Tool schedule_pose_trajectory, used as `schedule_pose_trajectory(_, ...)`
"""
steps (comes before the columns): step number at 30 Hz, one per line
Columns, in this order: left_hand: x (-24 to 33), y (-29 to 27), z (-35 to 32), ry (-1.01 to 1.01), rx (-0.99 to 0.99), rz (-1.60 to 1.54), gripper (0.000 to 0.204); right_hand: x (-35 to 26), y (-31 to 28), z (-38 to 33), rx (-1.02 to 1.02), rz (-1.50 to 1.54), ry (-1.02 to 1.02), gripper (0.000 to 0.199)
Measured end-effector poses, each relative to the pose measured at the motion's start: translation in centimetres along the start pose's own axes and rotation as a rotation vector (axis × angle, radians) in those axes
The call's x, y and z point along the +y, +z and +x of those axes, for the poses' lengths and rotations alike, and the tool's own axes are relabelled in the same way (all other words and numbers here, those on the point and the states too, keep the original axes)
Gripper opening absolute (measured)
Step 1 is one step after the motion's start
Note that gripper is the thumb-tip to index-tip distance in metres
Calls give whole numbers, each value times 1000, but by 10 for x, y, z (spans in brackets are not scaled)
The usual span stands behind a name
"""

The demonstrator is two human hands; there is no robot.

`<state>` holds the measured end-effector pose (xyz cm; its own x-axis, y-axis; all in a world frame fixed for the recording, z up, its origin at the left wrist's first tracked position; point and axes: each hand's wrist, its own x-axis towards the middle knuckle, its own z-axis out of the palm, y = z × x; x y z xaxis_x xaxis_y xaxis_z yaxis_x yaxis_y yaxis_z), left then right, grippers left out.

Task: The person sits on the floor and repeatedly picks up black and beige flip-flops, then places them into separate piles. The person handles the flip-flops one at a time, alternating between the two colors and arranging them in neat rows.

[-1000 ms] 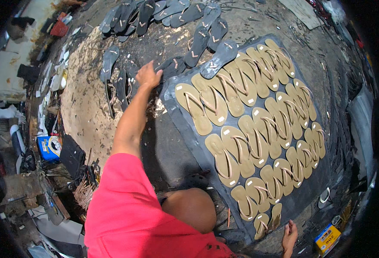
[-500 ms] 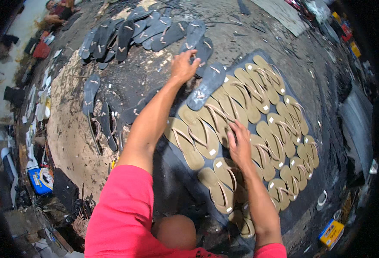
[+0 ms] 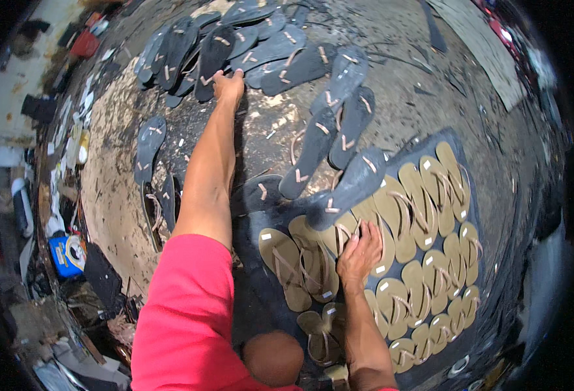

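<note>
My left hand (image 3: 229, 88) reaches out to the far pile, its thumb and fingers apart at the near end of a black flip-flop (image 3: 214, 53). Whether it touches that flip-flop is hard to tell. Over the rows of tan flip-flops lies my right hand (image 3: 360, 254), fingers stretched forward on the straps of one tan flip-flop (image 3: 383, 218). Beyond this hand, a dark grey flip-flop (image 3: 358, 184) overlaps the top edge of the tan rows. Two more black flip-flops, one (image 3: 310, 153) beside another (image 3: 352, 127), lie farther off.
The tan rows rest on a dark sheet (image 3: 453, 140). To the left, a grey flip-flop (image 3: 150, 146) lies on a stained board (image 3: 108, 176). A blue package (image 3: 67, 255) stands among scraps at the left. A pale flat panel (image 3: 476, 45) lies at the far right.
My left hand has moved left and farther out, from the single dark flip-flops to the far pile. My right hand stays over the tan rows. The whole view has shifted.
</note>
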<state>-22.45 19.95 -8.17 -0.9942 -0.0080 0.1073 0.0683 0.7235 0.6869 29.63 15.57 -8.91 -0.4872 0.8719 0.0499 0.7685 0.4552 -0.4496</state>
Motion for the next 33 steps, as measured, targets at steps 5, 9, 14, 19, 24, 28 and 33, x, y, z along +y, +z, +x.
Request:
schedule_pose_trajectory(5, -37, -30, 44, -121, 280, 187, 70, -6, -2, 5, 0, -67, -28, 44)
schedule_pose_trajectory(9, -58, -65, 46, 191, -68, 76, 53, -10, -3, 9, 50, -90, -91, 44)
schedule_pose_trajectory(14, -59, -138, -83, -182, -559, -939, 39, -10, -4, 8, -13, -103, -66, 44)
schedule_pose_trajectory(19, -38, -183, -211, -312, -804, -1226, 38, -2, 5, -5, -31, -82, -17, 45)
schedule_pose_trajectory(24, -17, -205, -299, -284, -1014, -1413, 50, 4, -12, 6, -73, 148, -42, 49)
schedule_pose_trajectory(28, -5, -227, -365, -348, -1146, -1322, 47, 1, -80, -10, -107, 924, 218, 58)
schedule_pose_trajectory(33, 42, -254, -489, -279, -1506, -1345, 42, 14, -213, -109, 125, 309, -589, 64)
